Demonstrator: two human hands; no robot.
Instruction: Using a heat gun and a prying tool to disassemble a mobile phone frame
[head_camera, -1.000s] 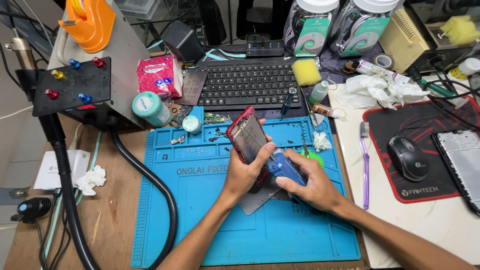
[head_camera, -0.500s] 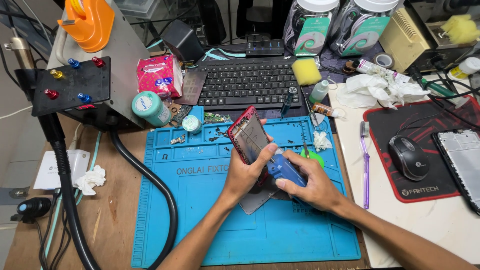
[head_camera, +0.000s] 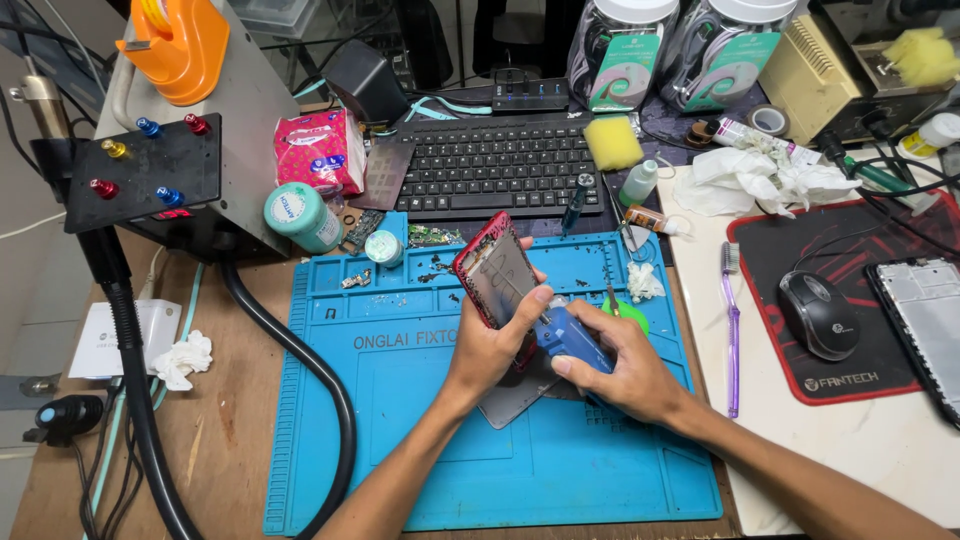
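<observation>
Well to the left of the left hand, the grey metal box with a black front panel and coloured knobs (head_camera: 150, 180) is standing where it stood a second ago, its thick black hose (head_camera: 300, 370) curving down past the edge of the blue silicone work mat (head_camera: 400, 440). The left hand (head_camera: 490, 345) is gripping a red-framed phone body with a grey inside (head_camera: 495, 270), fingers wrapped around its lower end and the thumb lying along its right edge; the phone is being held tilted above the upper middle of the mat, leaning back toward the black computer keyboard (head_camera: 500, 165) just beyond the hand. Compared with the earlier pictures, the phone and this hand are keeping nearly the same pose, with no clear shift. Just right of it, touching it, the right hand (head_camera: 625, 365) is closed around a small blue plastic tool (head_camera: 570, 340), pressing its end against the lower part of the phone, much as before. Under both hands a grey flat plate (head_camera: 515, 395) is lying on the mat. Farther to the right of the right hand, a purple toothbrush (head_camera: 732, 320) and a black computer mouse (head_camera: 818, 315) on a red-edged pad are lying unmoved.
</observation>
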